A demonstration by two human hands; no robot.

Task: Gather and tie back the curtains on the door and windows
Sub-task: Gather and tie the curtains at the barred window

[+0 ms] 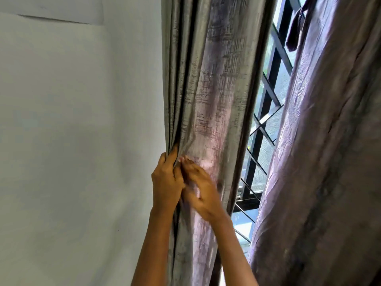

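Head view, only view available.

Left hand (167, 182): fingers curled round the wall-side edge of the grey-mauve curtain (216, 89), bunching several pleats in its grip. Right hand (201, 191): pressed up against the left one and laid on the curtain's front face. Its fingers look roughly straight with the tips beside the left fingers. It is blurred and I see no clear pinch, so I read it as flat on the cloth, holding nothing.

The curtain hangs directly above and below both hands. To the right of the right hand is the window grille (268, 112), and beyond it a second curtain (329, 141) with a dark fabric strip (294, 32) hanging high up. The wall (72, 120) is left of the left hand.

Step judged: gathering, with no tie on this curtain yet. To do it well:
- keep the left grip fixed as an anchor
- sweep the loose cloth toward it fold by fold
- stack the pleats evenly so the bundle stays narrow

Materials:
- curtain: heavy, with a velvety sheen, crosshatch-worn print and deep vertical pleats; likely slippery in a bundle
- second curtain: crinkled and glossy purple
- grille: dark, rigid bars crossing diagonally
- wall: matt and pale
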